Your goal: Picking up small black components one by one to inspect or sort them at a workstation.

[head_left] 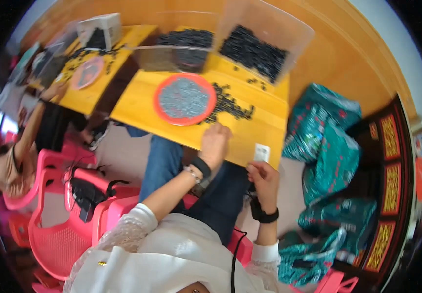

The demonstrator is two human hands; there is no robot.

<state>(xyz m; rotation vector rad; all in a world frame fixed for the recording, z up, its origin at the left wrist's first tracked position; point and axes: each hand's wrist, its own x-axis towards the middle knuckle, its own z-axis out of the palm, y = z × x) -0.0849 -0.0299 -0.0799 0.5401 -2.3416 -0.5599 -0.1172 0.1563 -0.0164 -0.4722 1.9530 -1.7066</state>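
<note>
Black pieces [226, 104] lie loose beside the red plate [185, 121] on my counter [257, 131], probably for easy reach; my left hand [216, 140] curls near them, my right hand [263, 177] bunches at the edge, whether either holds anything I cannot tell

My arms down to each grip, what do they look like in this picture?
White lacy sleeves end in plain white cuffs. The ungloved left grip has a broad black wristband and a light, beaded-looking bracelet; the ungloved right grip has a chunky black wristband.
</note>
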